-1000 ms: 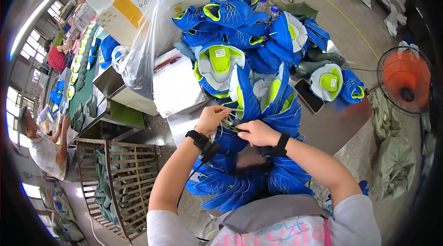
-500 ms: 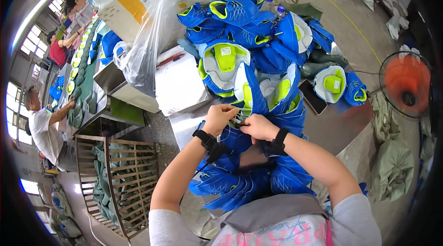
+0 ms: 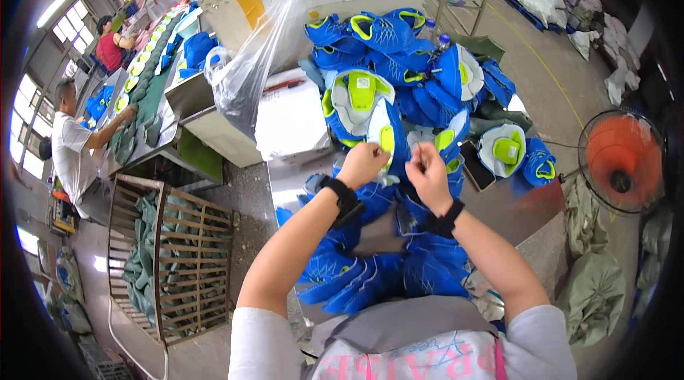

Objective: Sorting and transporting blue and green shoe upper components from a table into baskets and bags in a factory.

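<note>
Blue shoe uppers with lime-green linings are heaped over a metal table. Above one blue shoe upper (image 3: 399, 137) in the middle of the heap, my left hand (image 3: 362, 165) is closed with its fingertips pinched; whatever they hold is too small to make out. To its right, a short gap away, my right hand (image 3: 429, 177) is raised with curled fingers, and something small and dark shows among them. A white-lined shoe upper (image 3: 360, 98) with a pale label faces up just beyond. Closer to my body, more blue uppers (image 3: 363, 280) lie in overlapping rows.
A white paper stack (image 3: 292, 120) with a red pen (image 3: 285, 85) lies left of the heap. A phone (image 3: 477, 166) rests at its right. An orange fan (image 3: 618, 159) stands far right. A slatted crate (image 3: 171, 259) holds green pieces. People work along a line at left.
My hands were together over a shoe upper with pale thread between them. Now they are apart, the right one raised and moved right. The whole view has shifted slightly.
</note>
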`<state>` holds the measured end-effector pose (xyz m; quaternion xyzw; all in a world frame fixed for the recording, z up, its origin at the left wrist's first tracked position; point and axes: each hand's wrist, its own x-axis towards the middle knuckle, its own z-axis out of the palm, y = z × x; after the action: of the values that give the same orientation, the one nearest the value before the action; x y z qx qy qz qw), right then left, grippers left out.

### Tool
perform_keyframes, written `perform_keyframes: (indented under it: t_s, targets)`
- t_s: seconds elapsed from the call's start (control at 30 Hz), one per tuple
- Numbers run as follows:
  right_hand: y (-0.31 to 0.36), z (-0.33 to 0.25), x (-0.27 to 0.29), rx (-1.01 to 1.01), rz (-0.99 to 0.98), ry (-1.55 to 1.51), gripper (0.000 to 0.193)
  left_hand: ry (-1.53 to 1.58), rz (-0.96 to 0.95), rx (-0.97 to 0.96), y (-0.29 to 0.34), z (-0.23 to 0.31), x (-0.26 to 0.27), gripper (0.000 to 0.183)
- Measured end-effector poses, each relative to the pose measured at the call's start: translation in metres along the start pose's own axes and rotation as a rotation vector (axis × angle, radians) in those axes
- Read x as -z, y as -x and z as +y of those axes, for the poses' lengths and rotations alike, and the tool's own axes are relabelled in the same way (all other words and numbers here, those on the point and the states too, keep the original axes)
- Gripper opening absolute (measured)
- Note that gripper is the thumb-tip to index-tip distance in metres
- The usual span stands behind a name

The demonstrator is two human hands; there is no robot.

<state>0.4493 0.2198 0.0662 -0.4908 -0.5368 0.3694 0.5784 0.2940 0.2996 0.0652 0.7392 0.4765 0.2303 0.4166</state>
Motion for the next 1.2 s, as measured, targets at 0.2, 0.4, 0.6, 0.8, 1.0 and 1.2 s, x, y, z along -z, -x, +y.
perform_keyframes:
  t_s: [0.2, 0.4, 0.6, 0.8, 1.0, 1.2]
  targets:
    - [-0.023, 0.015, 0.015, -0.236, -0.087, -0.047, 0.017, 0.38, 0.027, 0.09, 0.004, 0.047, -0.015, 0.029]
    - [-0.03, 0.019, 0.061, -0.26, 0.044, -0.128, 0.013, 0.083, 0.048, -0.105, 0.0, 0.029, -0.068, 0.042]
    - [-0.023, -0.004, 0.077, -0.115, -0.132, 0.091, 0.021, -0.108, 0.223, 0.011, -0.019, 0.05, -0.14, 0.024]
    - [0.004, -0.035, 0.119, -0.032, 0.032, -0.094, 0.014, -0.18, 0.125, 0.025, -0.043, 0.06, -0.157, 0.027]
    - [0.003, -0.079, 0.149, 0.058, 0.054, -0.302, 0.02, -0.322, 0.119, 0.063, -0.049, 0.033, -0.145, 0.032]
    - [-0.013, 0.104, 0.298, -0.688, 0.502, -0.826, 0.013, -0.263, 0.094, 0.013, -0.052, 0.059, -0.151, 0.048]
